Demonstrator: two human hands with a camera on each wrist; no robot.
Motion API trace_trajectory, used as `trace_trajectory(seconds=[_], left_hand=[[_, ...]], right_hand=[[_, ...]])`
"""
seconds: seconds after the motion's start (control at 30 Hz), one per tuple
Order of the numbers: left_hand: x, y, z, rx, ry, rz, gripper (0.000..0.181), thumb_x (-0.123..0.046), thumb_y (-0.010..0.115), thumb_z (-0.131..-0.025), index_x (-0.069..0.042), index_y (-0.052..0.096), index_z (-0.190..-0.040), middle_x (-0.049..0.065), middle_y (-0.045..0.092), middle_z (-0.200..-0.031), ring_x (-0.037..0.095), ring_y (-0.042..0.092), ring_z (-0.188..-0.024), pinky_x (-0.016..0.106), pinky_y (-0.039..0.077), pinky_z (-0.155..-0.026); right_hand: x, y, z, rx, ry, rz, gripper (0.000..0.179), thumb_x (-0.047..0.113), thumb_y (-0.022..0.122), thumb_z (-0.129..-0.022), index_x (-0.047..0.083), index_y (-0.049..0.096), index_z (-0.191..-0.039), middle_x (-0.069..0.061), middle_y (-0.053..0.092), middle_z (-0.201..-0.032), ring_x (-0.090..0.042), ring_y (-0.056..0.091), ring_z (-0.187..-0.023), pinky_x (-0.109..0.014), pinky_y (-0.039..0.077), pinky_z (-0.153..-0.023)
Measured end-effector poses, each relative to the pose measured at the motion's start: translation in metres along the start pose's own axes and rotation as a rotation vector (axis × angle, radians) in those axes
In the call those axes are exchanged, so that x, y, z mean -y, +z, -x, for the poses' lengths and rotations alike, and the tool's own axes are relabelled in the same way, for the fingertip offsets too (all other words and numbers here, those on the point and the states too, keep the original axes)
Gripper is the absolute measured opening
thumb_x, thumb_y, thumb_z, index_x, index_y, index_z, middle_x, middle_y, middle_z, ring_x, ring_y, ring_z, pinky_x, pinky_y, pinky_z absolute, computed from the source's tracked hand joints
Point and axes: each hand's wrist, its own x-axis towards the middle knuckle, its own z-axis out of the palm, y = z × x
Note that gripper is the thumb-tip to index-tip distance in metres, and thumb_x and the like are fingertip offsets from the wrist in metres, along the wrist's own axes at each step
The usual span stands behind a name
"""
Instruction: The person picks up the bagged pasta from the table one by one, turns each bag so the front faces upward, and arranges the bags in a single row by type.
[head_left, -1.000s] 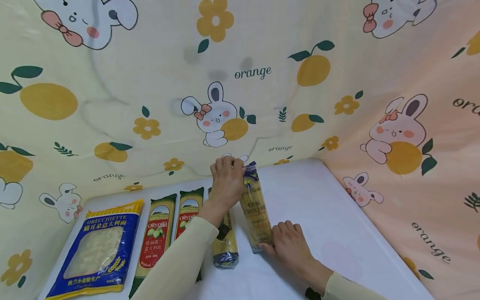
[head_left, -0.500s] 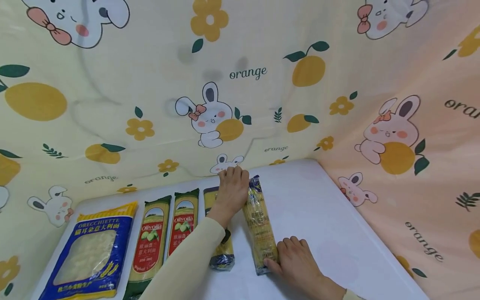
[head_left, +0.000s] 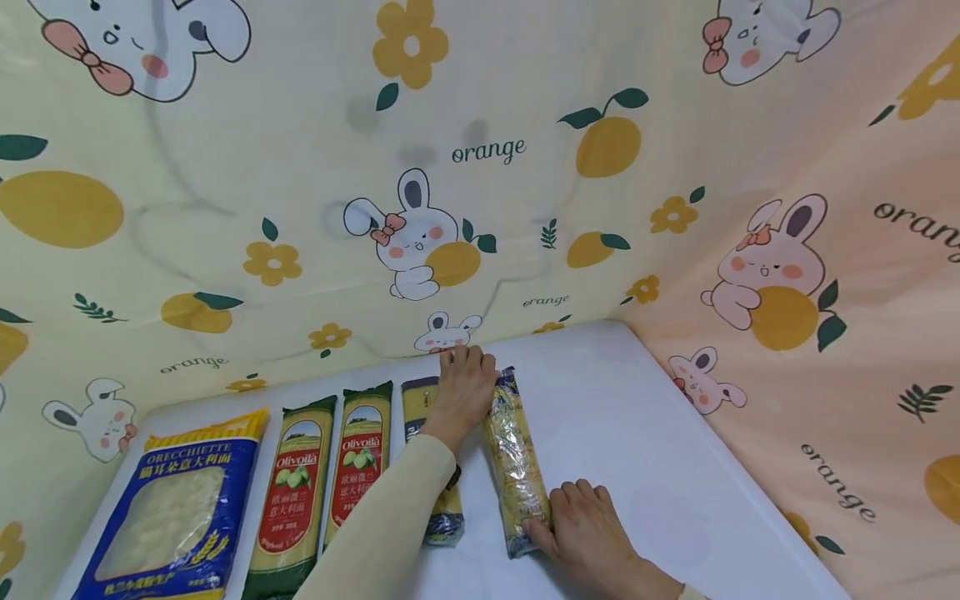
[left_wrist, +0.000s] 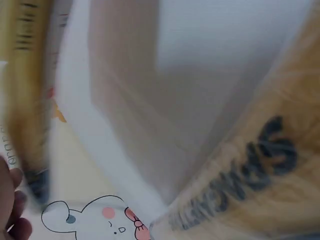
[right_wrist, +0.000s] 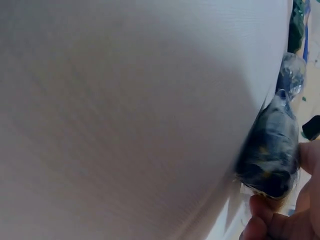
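Observation:
A long clear-wrapped pack of spaghetti [head_left: 517, 467] with dark blue ends lies slanted on the white table. My left hand [head_left: 467, 396] holds its far end from the left side, fingers curled over. Down at the near end, my right hand [head_left: 588, 525] grips the pack with the thumb on top. The right wrist view shows the pack's dark end [right_wrist: 272, 150] between thumb and fingers [right_wrist: 262, 212]. Left of it lies a second spaghetti pack [head_left: 446, 508], partly hidden under my left wrist; its lettering [left_wrist: 235, 180] shows large in the left wrist view.
Two green-and-red Olivoilà pasta packs [head_left: 296, 492] stand in the row further left, one partly behind my left sleeve. A blue and yellow orecchiette bag [head_left: 168, 508] ends the row. Printed cloth [head_left: 525, 208] rises behind and to the right of the table [head_left: 660, 467].
The spaghetti pack has come nearer to me and its far end has lowered towards the table. Both hands moved with it. The head view has shifted slightly right.

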Motion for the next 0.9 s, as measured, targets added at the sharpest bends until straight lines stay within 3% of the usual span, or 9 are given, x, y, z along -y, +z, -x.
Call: trace_trajectory(seconds=[0.17, 0.23, 0.3, 0.4, 0.57, 0.7, 0.9], left_hand=[[-0.012, -0.007, 0.014, 0.194, 0.005, 0.004, 0.03, -0.033, 0.051, -0.112, -0.008, 0.063, -0.124, 0.012, 0.061, -0.127, 0.034, 0.052, -0.126, 0.054, 0.044, -0.103], [-0.019, -0.011, 0.024, 0.254, 0.016, 0.012, 0.031, -0.031, 0.049, -0.112, -0.009, 0.064, -0.129, 0.012, 0.061, -0.131, 0.033, 0.052, -0.129, 0.053, 0.045, -0.105], [-0.027, -0.015, 0.038, 0.299, 0.031, 0.037, 0.034, -0.029, 0.047, -0.112, -0.009, 0.064, -0.133, 0.011, 0.062, -0.135, 0.032, 0.052, -0.132, 0.052, 0.047, -0.106], [-0.04, -0.026, 0.061, 0.378, 0.048, 0.131, 0.04, -0.034, 0.047, -0.112, -0.011, 0.063, -0.141, 0.009, 0.06, -0.145, 0.03, 0.052, -0.139, 0.051, 0.048, -0.109], [-0.047, -0.038, 0.094, 0.499, 0.08, 0.289, 0.063, -0.051, 0.039, -0.112, -0.009, 0.045, -0.159, 0.011, 0.043, -0.166, 0.031, 0.039, -0.155, 0.056, 0.038, -0.121], [-0.039, -0.031, 0.1, 0.52, 0.092, 0.294, 0.078, -0.061, 0.034, -0.11, -0.007, 0.031, -0.166, 0.015, 0.028, -0.173, 0.033, 0.027, -0.161, 0.061, 0.029, -0.125], [-0.023, -0.017, 0.091, 0.556, 0.046, 0.276, 0.077, -0.061, 0.032, -0.11, -0.009, 0.026, -0.168, 0.012, 0.023, -0.175, 0.03, 0.02, -0.163, 0.059, 0.023, -0.128]], right_hand=[[-0.001, -0.002, -0.004, 0.017, 0.018, -0.006, 0.054, 0.068, 0.06, -0.098, 0.017, 0.055, -0.081, 0.004, 0.044, -0.074, -0.017, 0.042, -0.075, -0.039, 0.035, -0.071], [-0.003, -0.001, -0.004, 0.01, -0.007, 0.004, 0.056, 0.067, 0.06, -0.098, 0.011, 0.064, -0.094, 0.001, 0.058, -0.086, -0.02, 0.054, -0.085, -0.041, 0.042, -0.078], [-0.007, 0.0, -0.003, -0.009, -0.062, 0.009, 0.063, 0.064, 0.061, -0.099, 0.003, 0.069, -0.116, -0.007, 0.069, -0.11, -0.026, 0.064, -0.105, -0.048, 0.049, -0.093], [-0.012, 0.001, 0.001, -0.018, -0.167, -0.004, 0.073, 0.057, 0.058, -0.104, -0.001, 0.056, -0.148, -0.016, 0.061, -0.149, -0.034, 0.057, -0.139, -0.062, 0.043, -0.112], [-0.018, 0.001, -0.009, 0.015, -0.279, -0.032, 0.067, 0.049, 0.051, -0.109, -0.001, 0.05, -0.154, -0.015, 0.051, -0.16, -0.034, 0.047, -0.15, -0.066, 0.036, -0.117], [-0.018, 0.004, -0.027, 0.034, -0.296, -0.015, 0.065, 0.047, 0.05, -0.11, -0.002, 0.049, -0.154, -0.017, 0.049, -0.161, -0.035, 0.045, -0.151, -0.066, 0.033, -0.12], [-0.016, 0.007, -0.055, 0.099, -0.298, -0.029, 0.067, 0.046, 0.048, -0.111, -0.003, 0.045, -0.157, -0.019, 0.045, -0.164, -0.037, 0.04, -0.154, -0.065, 0.027, -0.124]])
